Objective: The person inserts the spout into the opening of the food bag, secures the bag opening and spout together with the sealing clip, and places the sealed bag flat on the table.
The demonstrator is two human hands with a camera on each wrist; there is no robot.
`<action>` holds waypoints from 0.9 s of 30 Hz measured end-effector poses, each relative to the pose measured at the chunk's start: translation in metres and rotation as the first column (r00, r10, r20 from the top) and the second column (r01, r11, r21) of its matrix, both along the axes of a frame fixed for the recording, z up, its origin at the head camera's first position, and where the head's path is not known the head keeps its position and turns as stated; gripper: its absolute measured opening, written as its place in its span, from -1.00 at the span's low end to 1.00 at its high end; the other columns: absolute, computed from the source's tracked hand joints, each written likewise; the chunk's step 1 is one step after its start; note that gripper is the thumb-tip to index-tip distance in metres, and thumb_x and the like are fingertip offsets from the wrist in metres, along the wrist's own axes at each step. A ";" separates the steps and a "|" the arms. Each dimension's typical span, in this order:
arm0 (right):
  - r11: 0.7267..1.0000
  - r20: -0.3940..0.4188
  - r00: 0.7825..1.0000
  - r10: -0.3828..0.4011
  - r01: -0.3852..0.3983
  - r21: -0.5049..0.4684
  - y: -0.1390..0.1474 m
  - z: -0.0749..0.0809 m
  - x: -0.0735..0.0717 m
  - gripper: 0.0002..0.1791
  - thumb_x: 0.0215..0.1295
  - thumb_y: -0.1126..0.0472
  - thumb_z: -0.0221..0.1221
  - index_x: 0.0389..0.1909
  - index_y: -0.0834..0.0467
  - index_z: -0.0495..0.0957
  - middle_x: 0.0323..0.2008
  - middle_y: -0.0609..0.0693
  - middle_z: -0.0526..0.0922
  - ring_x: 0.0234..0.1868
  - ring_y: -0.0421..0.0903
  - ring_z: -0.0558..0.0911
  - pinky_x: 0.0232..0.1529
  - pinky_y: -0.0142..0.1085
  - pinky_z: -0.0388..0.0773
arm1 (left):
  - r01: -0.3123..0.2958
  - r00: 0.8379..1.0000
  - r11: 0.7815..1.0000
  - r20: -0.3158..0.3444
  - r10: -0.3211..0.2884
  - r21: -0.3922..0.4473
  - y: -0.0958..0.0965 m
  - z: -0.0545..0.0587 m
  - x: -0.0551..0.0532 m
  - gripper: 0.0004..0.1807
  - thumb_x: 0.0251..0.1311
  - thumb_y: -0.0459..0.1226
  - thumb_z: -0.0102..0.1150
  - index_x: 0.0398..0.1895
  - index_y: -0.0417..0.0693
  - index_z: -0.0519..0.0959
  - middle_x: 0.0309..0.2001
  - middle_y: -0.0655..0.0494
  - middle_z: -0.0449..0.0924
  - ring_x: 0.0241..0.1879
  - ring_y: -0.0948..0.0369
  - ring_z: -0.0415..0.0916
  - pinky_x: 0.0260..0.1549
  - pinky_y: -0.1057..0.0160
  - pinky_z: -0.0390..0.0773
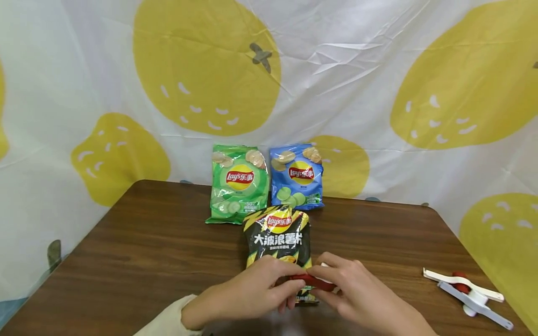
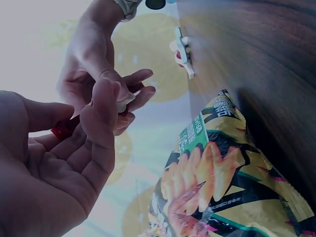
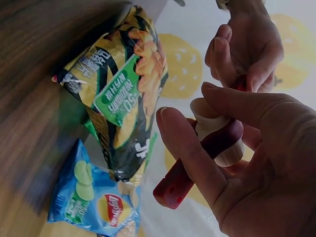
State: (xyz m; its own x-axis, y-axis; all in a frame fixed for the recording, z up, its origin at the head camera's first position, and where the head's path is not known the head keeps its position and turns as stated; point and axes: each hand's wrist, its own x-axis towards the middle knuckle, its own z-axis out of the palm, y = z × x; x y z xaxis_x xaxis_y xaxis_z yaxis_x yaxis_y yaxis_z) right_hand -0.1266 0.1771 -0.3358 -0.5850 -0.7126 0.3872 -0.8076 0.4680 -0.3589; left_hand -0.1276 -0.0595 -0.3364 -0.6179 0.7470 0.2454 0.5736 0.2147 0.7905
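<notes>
Both hands hold a red bag clip (image 1: 313, 281) with a white spout-like piece (image 3: 229, 154) in front of a black and yellow chip bag (image 1: 278, 240). My left hand (image 1: 266, 285) pinches one red end of the clip between thumb and fingers, as the left wrist view shows. With thumb and fingers, my right hand (image 1: 350, 287) grips the clip around its white piece. The other red end sticks out past the right fingers in the right wrist view. The clip appears apart from the bag, whose lower part is partly hidden by the hands in the head view.
Behind the black bag, a green chip bag (image 1: 239, 179) and a blue chip bag (image 1: 296, 177) lean near the fruit-print cloth (image 1: 328, 107). On the brown table (image 1: 168, 242), a white clip (image 1: 481, 287) and a grey clip (image 1: 493, 315) lie together at the right edge.
</notes>
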 end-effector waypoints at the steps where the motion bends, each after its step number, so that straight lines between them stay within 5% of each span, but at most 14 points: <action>1: 1.000 0.015 1.000 0.007 -0.007 -0.003 0.000 0.000 -0.001 -0.73 0.24 0.26 0.35 -0.08 -0.11 0.66 -0.26 -0.34 0.47 -0.41 -0.48 0.51 -0.41 -0.56 0.49 | 0.011 1.000 1.000 0.028 -0.011 0.010 0.000 -0.001 -0.001 -0.78 0.50 -0.28 -0.04 -0.27 -0.05 0.61 -0.57 0.28 0.54 -0.64 0.49 0.46 -0.57 0.41 0.56; 7: 0.998 0.012 0.998 0.066 -0.066 -0.021 0.003 -0.004 -0.006 -0.70 0.20 0.31 0.37 -0.09 -0.06 0.66 -0.26 -0.31 0.47 -0.38 -0.45 0.51 -0.41 -0.55 0.51 | 0.066 0.977 0.994 0.196 -0.081 0.083 -0.001 -0.005 -0.006 -0.79 0.50 -0.28 -0.02 -0.21 -0.12 0.62 -0.54 0.13 0.58 -0.64 0.36 0.52 -0.55 0.34 0.59; 14: 0.999 0.113 0.993 0.031 -0.027 -0.038 0.007 0.000 -0.009 -0.66 0.28 0.15 0.34 0.06 0.00 0.57 -0.12 -0.24 0.59 -0.26 -0.37 0.59 -0.33 -0.48 0.58 | 0.062 0.990 0.998 0.126 -0.065 0.032 -0.004 -0.002 -0.008 -0.78 0.51 -0.18 -0.02 -0.15 -0.08 0.59 -0.52 0.18 0.60 -0.66 0.33 0.56 -0.58 0.36 0.59; 19: 0.995 0.229 0.973 -0.014 0.035 -0.089 0.011 0.007 -0.010 -0.64 0.45 0.11 0.15 0.21 0.02 0.50 -0.22 -0.24 0.65 -0.35 -0.36 0.62 -0.37 -0.38 0.60 | 0.018 0.981 0.998 0.192 -0.029 0.060 -0.008 0.001 -0.010 -0.79 0.49 -0.16 0.02 -0.10 -0.04 0.61 -0.48 0.06 0.65 -0.63 0.22 0.60 -0.58 0.16 0.64; 22: 0.992 0.206 0.979 0.002 0.023 -0.120 0.013 0.010 -0.012 -0.71 0.50 0.22 0.08 0.17 0.00 0.53 -0.35 -0.25 0.64 -0.45 -0.37 0.59 -0.44 -0.38 0.57 | 0.021 0.976 0.997 0.216 -0.036 0.073 -0.010 0.002 -0.011 -0.80 0.48 -0.15 0.04 -0.08 -0.01 0.62 -0.46 0.02 0.65 -0.60 0.18 0.62 -0.54 0.10 0.65; 27: 0.988 0.174 0.984 0.042 -0.015 -0.154 0.014 0.012 -0.012 -0.72 0.49 0.28 0.08 0.10 -0.06 0.55 -0.32 -0.25 0.64 -0.48 -0.36 0.57 -0.48 -0.38 0.54 | 0.044 0.968 0.995 0.242 -0.063 0.084 -0.013 0.004 -0.013 -0.76 0.51 -0.13 -0.02 -0.08 0.01 0.62 -0.43 0.07 0.67 -0.56 0.22 0.63 -0.62 0.27 0.58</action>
State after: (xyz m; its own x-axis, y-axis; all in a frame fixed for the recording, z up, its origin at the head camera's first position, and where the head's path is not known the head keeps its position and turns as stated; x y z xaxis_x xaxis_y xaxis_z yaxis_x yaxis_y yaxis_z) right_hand -0.1383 0.1914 -0.3239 -0.6340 -0.6711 0.3843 -0.7375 0.3752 -0.5615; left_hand -0.1405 -0.0725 -0.3319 -0.6261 0.7651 0.1505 0.3700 0.1216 0.9210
